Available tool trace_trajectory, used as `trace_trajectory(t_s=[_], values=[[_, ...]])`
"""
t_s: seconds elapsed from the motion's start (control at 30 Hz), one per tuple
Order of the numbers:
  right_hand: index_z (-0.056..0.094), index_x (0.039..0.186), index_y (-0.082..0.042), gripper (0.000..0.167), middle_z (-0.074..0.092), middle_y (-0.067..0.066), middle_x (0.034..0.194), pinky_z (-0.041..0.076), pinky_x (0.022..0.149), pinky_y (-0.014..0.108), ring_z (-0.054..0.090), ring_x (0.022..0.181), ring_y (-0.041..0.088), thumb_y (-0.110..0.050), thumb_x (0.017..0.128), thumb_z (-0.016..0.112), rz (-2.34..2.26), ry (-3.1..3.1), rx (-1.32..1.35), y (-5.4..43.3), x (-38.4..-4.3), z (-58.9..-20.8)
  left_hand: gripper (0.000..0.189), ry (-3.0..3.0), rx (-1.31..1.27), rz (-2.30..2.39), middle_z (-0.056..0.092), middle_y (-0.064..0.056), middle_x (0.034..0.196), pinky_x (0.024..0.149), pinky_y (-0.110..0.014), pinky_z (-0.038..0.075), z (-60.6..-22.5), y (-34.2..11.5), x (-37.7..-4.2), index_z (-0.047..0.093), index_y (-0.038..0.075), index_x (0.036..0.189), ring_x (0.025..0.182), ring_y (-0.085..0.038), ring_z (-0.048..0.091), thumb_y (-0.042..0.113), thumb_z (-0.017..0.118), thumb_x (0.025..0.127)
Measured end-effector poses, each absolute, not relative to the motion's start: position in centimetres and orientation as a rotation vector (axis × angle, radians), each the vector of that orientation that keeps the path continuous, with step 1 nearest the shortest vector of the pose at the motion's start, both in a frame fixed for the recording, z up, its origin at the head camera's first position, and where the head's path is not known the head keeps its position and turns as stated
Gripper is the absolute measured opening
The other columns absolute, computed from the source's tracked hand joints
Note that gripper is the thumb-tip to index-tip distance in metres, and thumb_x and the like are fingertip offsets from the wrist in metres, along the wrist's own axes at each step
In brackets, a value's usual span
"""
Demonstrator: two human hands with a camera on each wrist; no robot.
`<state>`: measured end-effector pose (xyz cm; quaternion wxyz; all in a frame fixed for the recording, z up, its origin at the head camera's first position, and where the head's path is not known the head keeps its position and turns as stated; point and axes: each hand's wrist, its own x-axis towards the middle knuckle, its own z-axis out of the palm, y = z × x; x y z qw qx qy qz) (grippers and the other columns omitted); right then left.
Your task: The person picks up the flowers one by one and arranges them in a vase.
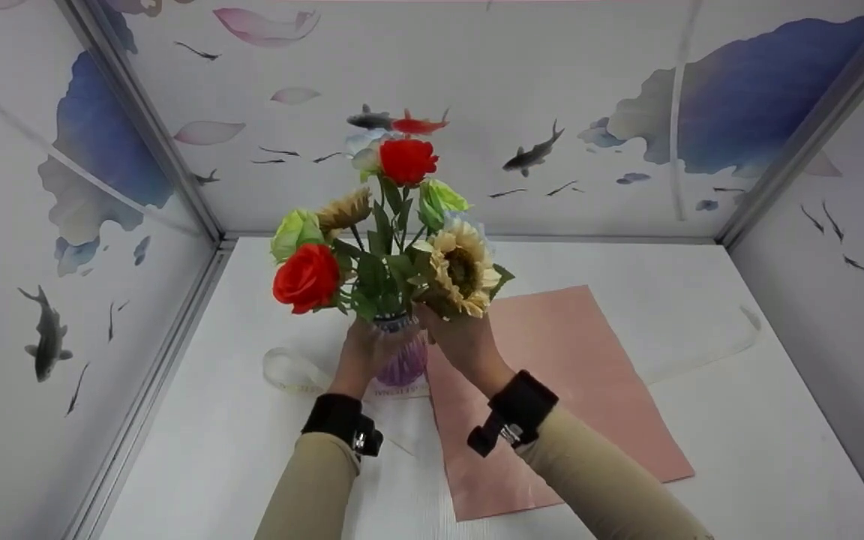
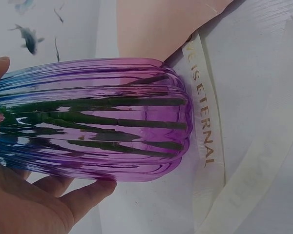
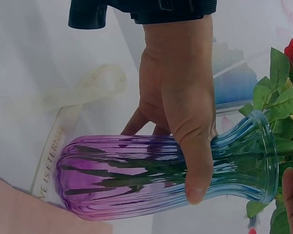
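My left hand (image 1: 368, 349) grips a ribbed glass vase (image 3: 136, 178), blue-green at the neck and purple at the base. In the right wrist view the left thumb lies across its side. Green stems (image 2: 151, 124) stand inside it. Above the rim spread artificial flowers: red roses (image 1: 306, 277), pale green blooms (image 1: 295, 234) and cream sunflowers (image 1: 462, 266). My right hand (image 1: 466, 345) is beside the rim, just under the front sunflower, among the leaves. In the right wrist view only some of its fingertips (image 3: 291, 195) show at the edge; whether they pinch a stem is hidden.
A pink sheet of wrapping paper (image 1: 552, 405) lies on the white table (image 1: 199, 450), right of the vase. Cream ribbon (image 2: 205, 112) with gold lettering lies near the vase base, and a pale strip (image 1: 709, 356) at right. Printed walls (image 1: 477, 75) enclose the table.
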<state>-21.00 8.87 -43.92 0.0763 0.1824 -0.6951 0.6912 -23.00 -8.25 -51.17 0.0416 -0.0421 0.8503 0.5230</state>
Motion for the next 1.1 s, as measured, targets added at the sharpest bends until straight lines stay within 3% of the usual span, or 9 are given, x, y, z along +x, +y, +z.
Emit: trace_trajectory(t_s=[0.1,0.27,0.4,0.5,0.7,1.1], values=[[0.049,0.133,-0.003,0.047,0.065,0.012,0.086,0.054,0.048,0.038,0.059,0.053,0.022,0.001,0.091,0.071,2.023,-2.131,0.527,9.1,-21.6,-44.3,0.096,2.616,-0.104,1.593,0.039,-0.015,0.161,0.118,-0.059,0.032,-51.2,-8.3,-23.0,0.023,0.019,0.160,0.150,-0.037,0.035,0.042,0.081,0.086],[0.064,0.104,0.000,0.009,0.061,0.007,0.066,0.050,0.046,0.036,0.056,0.048,0.021,-0.007,0.100,0.065,1.990,-2.194,0.516,9.6,-22.4,-44.5,0.091,2.644,-0.102,1.562,0.042,-0.016,0.159,0.117,-0.060,0.033,-51.2,-8.4,-22.9,0.027,0.017,0.158,0.148,-0.038,0.038,0.044,0.078,0.087],[0.064,0.108,-0.001,0.014,0.059,0.001,0.064,0.049,0.047,0.029,0.054,0.047,0.017,-0.012,0.100,0.066,1.945,-2.225,0.507,9.7,-22.7,-44.3,0.089,2.658,-0.096,1.551,0.045,-0.015,0.158,0.117,-0.059,0.033,-51.2,-8.3,-23.0,0.030,0.017,0.156,0.147,-0.036,0.040,0.042,0.079,0.087],[0.063,0.112,-0.002,0.016,0.060,0.006,0.063,0.050,0.048,0.029,0.054,0.046,0.017,-0.011,0.100,0.067,1.899,-2.233,0.502,9.8,-23.0,-44.3,0.087,2.687,-0.043,1.549,0.045,-0.014,0.158,0.118,-0.057,0.033,-51.3,-8.2,-23.1,0.030,0.016,0.157,0.147,-0.034,0.040,0.038,0.079,0.088],[0.064,0.102,-0.004,0.007,0.061,0.016,0.065,0.052,0.048,0.036,0.054,0.045,0.016,-0.011,0.099,0.066,1.862,-2.242,0.475,9.9,-23.6,-44.5,0.090,2.703,-0.014,1.561,0.044,-0.015,0.158,0.118,-0.057,0.033,-51.3,-8.3,-22.9,0.030,0.013,0.158,0.147,-0.034,0.040,0.038,0.079,0.087],[0.064,0.108,-0.002,0.016,0.062,0.002,0.065,0.053,0.048,0.029,0.057,0.047,0.015,-0.014,0.098,0.070,2.035,-2.203,0.522,10.1,-23.5,-45.4,0.089,2.679,-0.015,1.574,0.044,-0.013,0.158,0.118,-0.056,0.033,-51.2,-8.4,-23.0,0.029,0.014,0.158,0.147,-0.032,0.040,0.039,0.078,0.088]])
